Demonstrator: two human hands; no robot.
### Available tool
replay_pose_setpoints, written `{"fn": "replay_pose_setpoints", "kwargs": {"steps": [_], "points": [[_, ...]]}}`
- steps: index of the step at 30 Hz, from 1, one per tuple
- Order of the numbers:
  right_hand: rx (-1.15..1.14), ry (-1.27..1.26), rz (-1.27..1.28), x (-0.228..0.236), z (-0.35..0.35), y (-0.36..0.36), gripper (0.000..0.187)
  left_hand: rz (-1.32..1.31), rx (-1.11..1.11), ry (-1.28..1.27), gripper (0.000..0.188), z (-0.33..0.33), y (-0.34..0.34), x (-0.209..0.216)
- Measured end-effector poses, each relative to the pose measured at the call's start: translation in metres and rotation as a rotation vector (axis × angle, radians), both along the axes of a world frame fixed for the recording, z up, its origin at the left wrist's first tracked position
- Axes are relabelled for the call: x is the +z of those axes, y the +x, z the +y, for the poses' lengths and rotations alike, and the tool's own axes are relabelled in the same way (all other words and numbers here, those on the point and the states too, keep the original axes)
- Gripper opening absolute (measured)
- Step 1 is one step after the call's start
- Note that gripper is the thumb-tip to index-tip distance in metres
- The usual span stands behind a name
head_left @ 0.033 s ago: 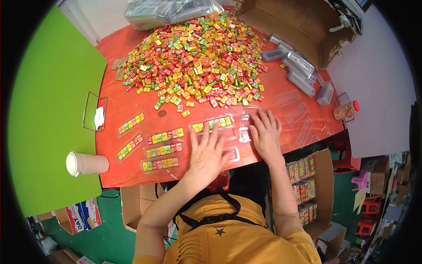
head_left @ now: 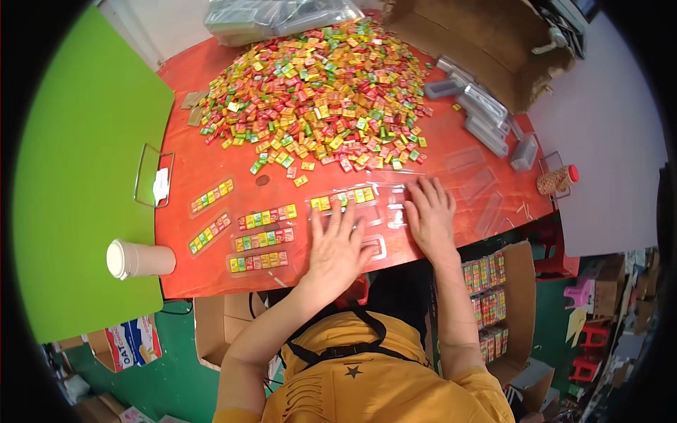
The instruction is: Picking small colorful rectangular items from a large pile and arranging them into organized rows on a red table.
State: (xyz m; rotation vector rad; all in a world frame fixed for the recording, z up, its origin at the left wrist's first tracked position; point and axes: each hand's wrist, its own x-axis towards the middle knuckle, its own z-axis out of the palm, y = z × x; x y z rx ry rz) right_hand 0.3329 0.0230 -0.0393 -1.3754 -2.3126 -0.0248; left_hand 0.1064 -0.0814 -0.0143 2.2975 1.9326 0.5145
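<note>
My left hand point(head_left: 334, 247) lies palm down with its fingers spread. Its fingertips touch the lower edge of a clear plastic tray point(head_left: 322, 211) holding a row of small red, yellow, green and orange packets point(head_left: 343, 199). Flat on the table to the right, my right hand point(head_left: 431, 224) has its fingers stretched out beside clear empty trays point(head_left: 397, 216). Another clear tray point(head_left: 376, 246) sits by my left thumb. Neither hand grips anything. Left of my left hand, several filled trays point(head_left: 264, 240) rest on the red table point(head_left: 211, 278).
Loose packets point(head_left: 317, 99) form a large heap at the back. Clear plastic boxes point(head_left: 483, 116) and a cardboard box point(head_left: 479, 49) stand back right. A lidded cup point(head_left: 141, 259) is at left, a red-capped jar point(head_left: 557, 180) at right. Below, a carton point(head_left: 520, 310) holds filled packs.
</note>
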Motion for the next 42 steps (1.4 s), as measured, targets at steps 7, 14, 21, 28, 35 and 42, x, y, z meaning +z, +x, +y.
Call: {"fn": "replay_pose_setpoints", "kwargs": {"steps": [7, 14, 21, 28, 35, 42], "points": [[0.050, -0.059, 0.019, 0.017, 0.017, 0.023, 0.035, -0.076, -0.033, 0.034, 0.056, -0.006, -0.001, -0.003], [0.181, -0.024, 0.252, 0.042, 0.017, -0.058, 0.021, -0.118, 0.345, 0.246, 0.024, 0.043, -0.117, -0.003], [0.278, -0.176, 0.209, 0.035, 0.023, -0.189, 0.015, -0.209, 0.157, 0.153, 0.022, 0.072, -0.135, -0.009], [0.312, -0.181, 0.076, 0.024, 0.016, -0.212, 0.020, -0.269, 0.236, -0.042, 0.032, 0.054, -0.149, -0.005], [0.427, -0.216, 0.334, 0.026, 0.031, -0.226, 0.026, -0.540, 0.277, -0.074, 0.035, 0.049, -0.150, -0.001], [0.328, -0.100, 0.016, 0.021, 0.048, -0.251, 0.030, -0.413, 0.357, -0.118, 0.031, 0.052, -0.148, 0.002]]}}
